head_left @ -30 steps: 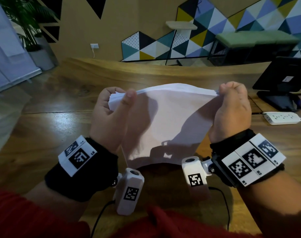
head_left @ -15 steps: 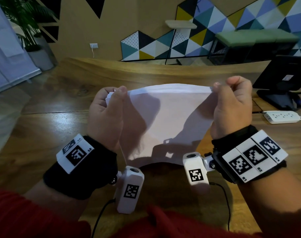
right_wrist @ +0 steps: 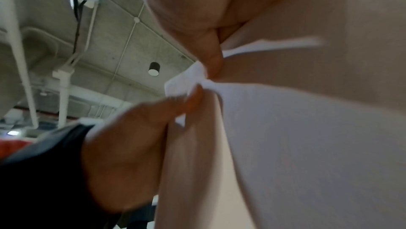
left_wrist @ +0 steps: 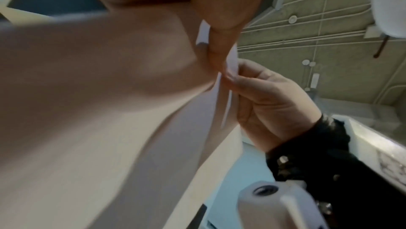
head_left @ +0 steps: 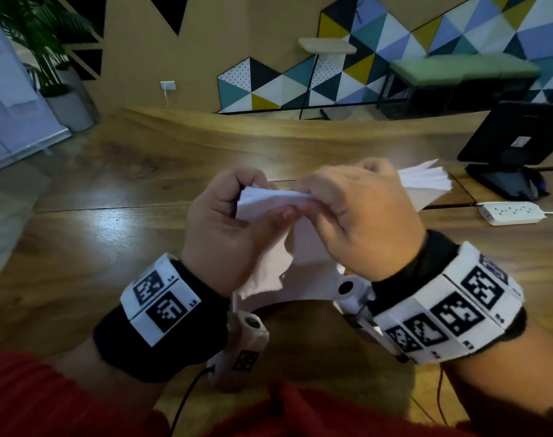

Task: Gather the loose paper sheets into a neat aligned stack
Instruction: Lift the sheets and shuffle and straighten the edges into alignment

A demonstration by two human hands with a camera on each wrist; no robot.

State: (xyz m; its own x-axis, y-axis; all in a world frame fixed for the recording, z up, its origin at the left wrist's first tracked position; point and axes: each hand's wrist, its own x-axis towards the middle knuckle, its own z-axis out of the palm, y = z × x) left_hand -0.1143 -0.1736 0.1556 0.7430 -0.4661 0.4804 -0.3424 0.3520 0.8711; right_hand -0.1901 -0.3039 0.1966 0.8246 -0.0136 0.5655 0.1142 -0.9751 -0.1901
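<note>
**Both hands pinch the paper above the table**

The left hand (head_left: 224, 228) is curled, its thumb and fingers pinching the left end of the paper sheets (head_left: 268, 200). The right hand (head_left: 360, 216) sits just beside it, knuckles up, fingers bent and nipping the same top edge of the paper near its middle. The two hands are close together, almost touching at the fingertips.

Seen from the left wrist, the right hand (left_wrist: 270, 104) presses its thumb against the thin edges of the sheets (left_wrist: 230, 69), which run down between both hands. Seen from the right wrist, the left hand (right_wrist: 140, 142) holds a white corner of the paper (right_wrist: 184, 81) between thumb and fingers (right_wrist: 193, 99).

The paper is held upright in the air above the table (head_left: 111, 216), bunched and bowed between the hands. Its lower part hangs down toward the wrists, crumpled along the bottom. To the right of the right hand the far ends of the sheets fan out, edges separated and not aligned.

On the table to the right of the paper lies a white power strip (head_left: 511, 212), and beyond that stands a black monitor (head_left: 517, 134) on its stand. Both wrists carry black bands with white marker blocks. Red sleeves (head_left: 32, 402) show nearest the camera.
</note>
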